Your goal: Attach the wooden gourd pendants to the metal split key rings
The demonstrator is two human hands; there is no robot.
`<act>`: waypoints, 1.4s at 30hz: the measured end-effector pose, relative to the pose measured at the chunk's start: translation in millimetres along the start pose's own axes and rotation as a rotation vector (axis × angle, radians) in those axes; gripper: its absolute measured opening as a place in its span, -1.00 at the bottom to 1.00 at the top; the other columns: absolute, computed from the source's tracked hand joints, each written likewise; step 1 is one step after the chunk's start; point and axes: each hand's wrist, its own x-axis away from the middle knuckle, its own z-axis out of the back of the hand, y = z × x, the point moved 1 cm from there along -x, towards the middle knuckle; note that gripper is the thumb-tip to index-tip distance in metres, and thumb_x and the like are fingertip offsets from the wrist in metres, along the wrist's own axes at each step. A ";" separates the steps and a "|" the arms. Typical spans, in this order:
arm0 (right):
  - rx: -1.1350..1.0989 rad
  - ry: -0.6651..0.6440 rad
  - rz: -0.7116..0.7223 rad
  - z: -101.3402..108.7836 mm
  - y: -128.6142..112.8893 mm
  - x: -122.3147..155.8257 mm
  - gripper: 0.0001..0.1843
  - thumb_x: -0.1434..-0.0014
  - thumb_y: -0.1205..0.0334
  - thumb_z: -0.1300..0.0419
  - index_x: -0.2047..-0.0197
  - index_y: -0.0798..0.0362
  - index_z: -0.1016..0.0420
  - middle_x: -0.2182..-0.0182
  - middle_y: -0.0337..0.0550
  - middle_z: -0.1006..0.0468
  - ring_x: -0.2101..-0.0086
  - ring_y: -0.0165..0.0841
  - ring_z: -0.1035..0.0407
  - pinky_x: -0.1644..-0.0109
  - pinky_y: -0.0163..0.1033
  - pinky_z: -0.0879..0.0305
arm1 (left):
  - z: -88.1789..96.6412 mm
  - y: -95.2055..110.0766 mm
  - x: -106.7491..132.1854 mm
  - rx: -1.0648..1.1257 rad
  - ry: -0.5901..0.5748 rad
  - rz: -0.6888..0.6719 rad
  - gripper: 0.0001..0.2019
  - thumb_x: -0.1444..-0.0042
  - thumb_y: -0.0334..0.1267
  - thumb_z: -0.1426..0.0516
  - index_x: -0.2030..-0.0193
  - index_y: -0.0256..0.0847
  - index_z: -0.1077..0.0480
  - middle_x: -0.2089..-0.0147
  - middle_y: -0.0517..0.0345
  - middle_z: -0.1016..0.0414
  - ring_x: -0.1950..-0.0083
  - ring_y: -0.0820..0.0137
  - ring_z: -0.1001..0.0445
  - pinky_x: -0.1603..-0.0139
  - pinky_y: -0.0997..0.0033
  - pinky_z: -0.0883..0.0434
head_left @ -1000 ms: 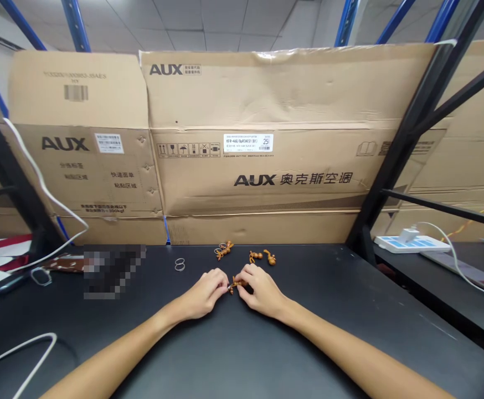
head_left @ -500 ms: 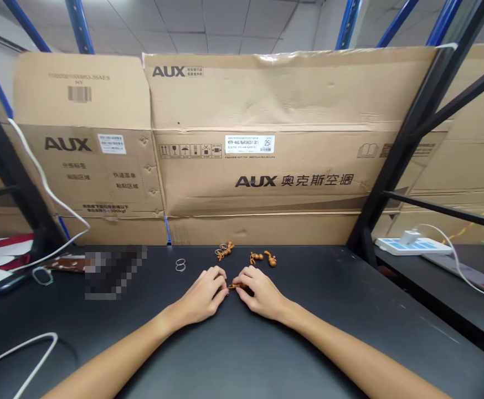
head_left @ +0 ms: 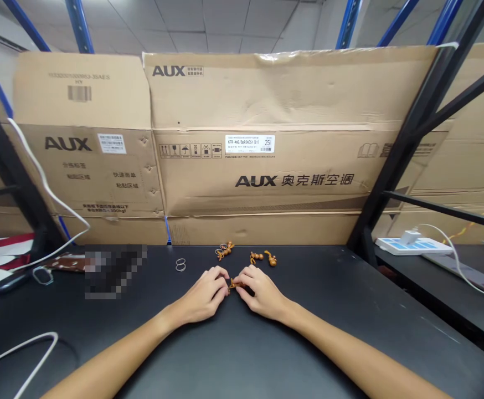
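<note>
Close together over the black table, my left hand (head_left: 206, 292) and my right hand (head_left: 264, 293) meet fingertip to fingertip. Between the fingers and thumb of my right hand is a small brown gourd pendant (head_left: 239, 284), mostly hidden. Its orange-brown cord (head_left: 231, 285) runs out toward my left fingertips. The fingers of my left hand are pinched at that cord; what lies inside the pinch is hidden. Just beyond my hands lie two gourd pendants with cords, one on its side (head_left: 258, 256) and another (head_left: 272, 260) to its right. Further left is a gourd pendant with a metal ring (head_left: 226, 251).
Two loose metal split rings (head_left: 180, 265) lie left of my hands. A white cable (head_left: 38, 354) curves over the left front. Cardboard sheets (head_left: 258, 194) stand along the back edge. A power strip (head_left: 414, 246) sits at the right, beyond a black frame post (head_left: 395, 155).
Slightly more of the cord shows between my fingertips now. Both hands stay in almost the same place, and the other pendants and rings have not moved.
</note>
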 end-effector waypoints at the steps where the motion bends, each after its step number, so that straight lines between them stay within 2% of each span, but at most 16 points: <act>1: -0.004 -0.005 0.008 0.0 0.0 0.1 -0.86 -0.23 0.35 -0.07 0.19 0.03 -0.43 0.28 -0.12 -0.44 0.26 -0.30 -0.29 0.13 -0.18 -0.27 | 0.1 0.3 0.1 -0.002 -0.003 0.003 -0.76 -0.27 -0.28 0.03 0.36 -0.20 -0.40 0.06 0.07 -0.34 0.09 0.34 -0.34 0.01 0.28 -0.33; 5: -0.042 -0.046 0.081 1.4 -1.9 0.4 -0.86 -0.24 0.32 -0.08 0.17 0.03 -0.44 0.29 -0.11 -0.44 0.26 -0.30 -0.29 0.13 -0.18 -0.28 | -3.1 -3.1 0.2 -0.036 0.025 0.023 -0.69 -0.23 -0.14 -0.06 0.50 -0.21 -0.39 0.12 0.09 -0.36 0.13 0.32 -0.34 0.06 0.26 -0.32; 8: -0.040 -0.049 0.089 1.7 -2.7 0.1 -0.86 -0.24 0.32 -0.07 0.17 0.03 -0.44 0.30 -0.12 -0.45 0.26 -0.31 -0.29 0.12 -0.18 -0.28 | -4.6 -5.7 0.1 -0.030 0.043 0.030 -0.71 -0.27 -0.23 0.01 0.43 -0.20 -0.42 0.11 0.07 -0.36 0.10 0.32 -0.34 0.02 0.27 -0.32; 12: 0.004 0.003 0.027 0.0 -1.0 -0.2 -0.86 -0.25 0.34 -0.06 0.18 0.02 -0.44 0.29 -0.11 -0.46 0.26 -0.31 -0.30 0.12 -0.17 -0.28 | -1.8 -3.0 0.1 0.045 0.011 0.014 -0.74 -0.27 -0.33 0.07 0.33 -0.21 -0.42 0.06 0.04 -0.34 0.08 0.34 -0.36 -0.02 0.31 -0.34; 15: 0.005 0.015 0.017 -0.5 -0.2 -0.1 -0.85 -0.25 0.33 -0.06 0.20 0.03 -0.44 0.29 -0.10 -0.46 0.26 -0.30 -0.30 0.13 -0.16 -0.28 | 0.6 0.5 0.3 0.063 -0.011 -0.005 -0.74 -0.27 -0.32 0.07 0.34 -0.21 -0.41 0.06 0.05 -0.33 0.08 0.34 -0.35 -0.02 0.32 -0.34; 21: -0.096 -0.030 0.106 4.0 -4.1 0.0 -0.86 -0.23 0.33 -0.08 0.17 0.04 -0.44 0.30 -0.11 -0.46 0.27 -0.30 -0.29 0.13 -0.17 -0.29 | -2.3 -1.6 0.9 -0.013 -0.005 0.025 -0.74 -0.25 -0.22 -0.02 0.44 -0.21 -0.39 0.10 0.09 -0.35 0.11 0.34 -0.35 0.02 0.28 -0.33; 26: -0.106 -0.041 0.118 6.7 -6.6 -0.4 -0.85 -0.23 0.33 -0.08 0.16 0.03 -0.44 0.30 -0.11 -0.47 0.25 -0.30 -0.30 0.11 -0.17 -0.29 | -5.3 -4.6 1.5 -0.045 0.005 0.026 -0.79 -0.26 -0.28 0.00 0.38 -0.21 -0.35 0.08 0.08 -0.35 0.09 0.32 -0.35 0.00 0.23 -0.31; 34: 0.048 0.030 -0.036 -0.8 1.4 -0.6 -0.84 -0.25 0.34 -0.05 0.20 0.03 -0.45 0.29 -0.10 -0.48 0.27 -0.29 -0.32 0.14 -0.17 -0.28 | -1.8 0.6 0.9 -0.006 -0.007 -0.017 -0.82 -0.28 -0.35 0.09 0.25 -0.18 -0.32 0.02 0.03 -0.31 0.08 0.33 -0.34 -0.01 0.29 -0.33; 37: 0.020 0.033 -0.035 -0.6 1.5 -0.4 -0.84 -0.25 0.34 -0.05 0.17 0.03 -0.45 0.28 -0.10 -0.47 0.26 -0.28 -0.32 0.13 -0.17 -0.29 | -2.0 2.3 1.0 0.009 -0.014 -0.020 -0.82 -0.28 -0.32 0.06 0.29 -0.18 -0.33 0.02 0.03 -0.30 0.06 0.32 -0.34 -0.02 0.28 -0.33; 42: -0.051 -0.002 0.047 3.4 -3.1 0.0 -0.84 -0.25 0.33 -0.05 0.15 0.04 -0.44 0.26 -0.09 -0.46 0.24 -0.30 -0.32 0.13 -0.18 -0.31 | -3.4 3.1 2.2 -0.037 -0.010 0.014 -0.79 -0.22 -0.21 -0.06 0.42 -0.21 -0.31 0.07 0.09 -0.33 0.14 0.33 -0.34 0.04 0.25 -0.33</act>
